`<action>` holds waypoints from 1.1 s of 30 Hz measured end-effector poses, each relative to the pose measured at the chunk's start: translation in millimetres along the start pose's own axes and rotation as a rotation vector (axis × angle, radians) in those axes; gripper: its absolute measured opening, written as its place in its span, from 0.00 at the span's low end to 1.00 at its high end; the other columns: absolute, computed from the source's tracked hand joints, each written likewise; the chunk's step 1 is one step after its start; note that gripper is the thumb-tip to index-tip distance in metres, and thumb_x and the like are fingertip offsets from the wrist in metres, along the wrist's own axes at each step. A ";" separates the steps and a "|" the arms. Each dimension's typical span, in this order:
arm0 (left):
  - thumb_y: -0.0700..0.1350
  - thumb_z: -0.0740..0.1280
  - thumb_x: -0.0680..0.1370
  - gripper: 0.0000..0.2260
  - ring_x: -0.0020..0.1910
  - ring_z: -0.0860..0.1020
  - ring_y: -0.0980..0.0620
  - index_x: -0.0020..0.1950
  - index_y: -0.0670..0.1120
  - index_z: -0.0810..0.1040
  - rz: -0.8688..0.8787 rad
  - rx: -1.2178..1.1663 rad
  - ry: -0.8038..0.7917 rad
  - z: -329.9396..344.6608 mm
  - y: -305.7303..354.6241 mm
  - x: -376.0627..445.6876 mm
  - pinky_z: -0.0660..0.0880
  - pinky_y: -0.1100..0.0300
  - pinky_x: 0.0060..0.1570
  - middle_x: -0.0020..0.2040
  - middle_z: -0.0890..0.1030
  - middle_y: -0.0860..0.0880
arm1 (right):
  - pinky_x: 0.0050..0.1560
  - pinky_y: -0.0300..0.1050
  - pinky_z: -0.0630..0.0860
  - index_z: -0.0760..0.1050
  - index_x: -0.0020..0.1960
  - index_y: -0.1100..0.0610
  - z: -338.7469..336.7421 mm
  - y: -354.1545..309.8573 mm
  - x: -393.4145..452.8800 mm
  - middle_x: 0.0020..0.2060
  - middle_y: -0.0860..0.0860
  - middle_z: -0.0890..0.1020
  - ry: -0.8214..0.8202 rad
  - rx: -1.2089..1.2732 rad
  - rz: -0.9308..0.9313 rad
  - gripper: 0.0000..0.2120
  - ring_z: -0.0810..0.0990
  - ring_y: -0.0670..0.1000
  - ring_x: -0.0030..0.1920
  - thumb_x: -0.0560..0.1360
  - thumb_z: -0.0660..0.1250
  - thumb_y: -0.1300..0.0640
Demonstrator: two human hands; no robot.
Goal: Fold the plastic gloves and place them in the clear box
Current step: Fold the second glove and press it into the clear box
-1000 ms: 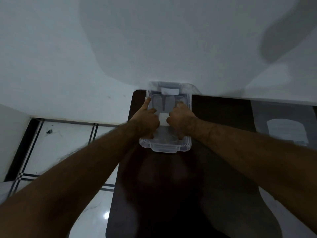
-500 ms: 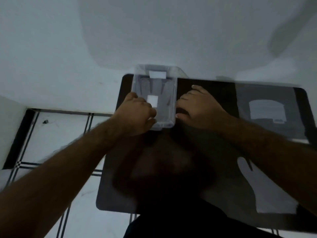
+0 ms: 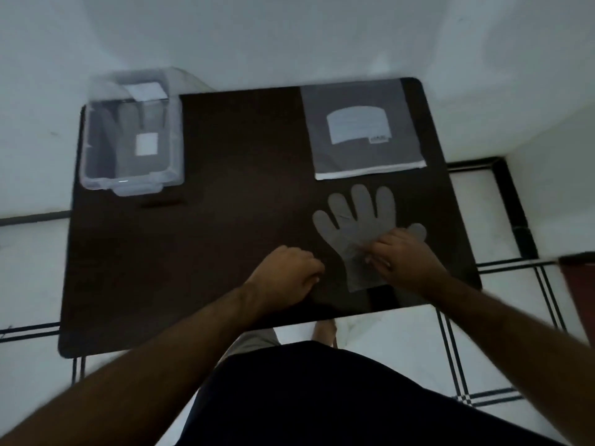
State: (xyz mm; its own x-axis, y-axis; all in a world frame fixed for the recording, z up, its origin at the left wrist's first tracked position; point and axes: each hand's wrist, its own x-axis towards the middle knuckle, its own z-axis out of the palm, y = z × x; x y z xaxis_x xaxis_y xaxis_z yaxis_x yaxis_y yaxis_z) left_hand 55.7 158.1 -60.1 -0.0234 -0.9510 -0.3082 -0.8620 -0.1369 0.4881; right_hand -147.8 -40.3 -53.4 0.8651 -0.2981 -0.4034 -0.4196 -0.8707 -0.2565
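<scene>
A translucent plastic glove (image 3: 351, 226) lies flat on the dark table (image 3: 225, 220), fingers pointing away from me, near the front right. My right hand (image 3: 402, 255) rests on the glove's palm and thumb side, fingertips pinching or pressing the plastic. My left hand (image 3: 286, 278) sits curled on the table just left of the glove's cuff, its fingers closed. The clear box (image 3: 132, 136) stands at the table's far left corner with folded glove material and a white label visible inside.
A grey plastic packet (image 3: 363, 130) with a white label lies at the far right of the table. White walls rise behind the table. Tiled floor with dark lines shows on both sides. My dark clothing fills the bottom of the view.
Both hands left the clear box and moved right and toward me to the flat glove. The view swung right, so the box now sits at far left.
</scene>
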 end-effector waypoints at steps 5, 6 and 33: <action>0.52 0.63 0.87 0.16 0.64 0.78 0.49 0.72 0.50 0.80 0.065 0.047 0.020 66.5 51.9 35.8 0.73 0.51 0.67 0.66 0.82 0.49 | 0.72 0.57 0.70 0.76 0.72 0.51 45.1 59.7 -59.0 0.67 0.53 0.81 -0.043 -0.066 -0.025 0.32 0.78 0.56 0.68 0.77 0.62 0.31; 0.55 0.63 0.86 0.19 0.68 0.77 0.49 0.74 0.50 0.78 0.056 0.077 0.015 77.1 56.6 39.7 0.71 0.51 0.69 0.69 0.81 0.49 | 0.74 0.58 0.68 0.73 0.76 0.50 52.0 65.3 -63.9 0.70 0.53 0.79 -0.083 -0.102 -0.049 0.38 0.76 0.57 0.70 0.74 0.61 0.27; 0.55 0.77 0.77 0.18 0.54 0.77 0.61 0.64 0.51 0.83 -0.223 -0.305 0.500 41.9 82.3 28.8 0.78 0.59 0.57 0.58 0.84 0.56 | 0.53 0.40 0.77 0.81 0.51 0.48 -34.2 10.8 -17.5 0.45 0.42 0.81 0.197 0.356 -0.146 0.03 0.79 0.41 0.46 0.78 0.72 0.53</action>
State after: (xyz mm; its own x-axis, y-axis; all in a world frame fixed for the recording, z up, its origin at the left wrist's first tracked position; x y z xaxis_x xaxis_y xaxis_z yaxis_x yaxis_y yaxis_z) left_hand -37.1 131.1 -63.0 0.4441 -0.8948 -0.0463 -0.6335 -0.3501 0.6900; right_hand -158.1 -57.9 -19.0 0.9440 -0.2806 -0.1736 -0.3274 -0.7304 -0.5994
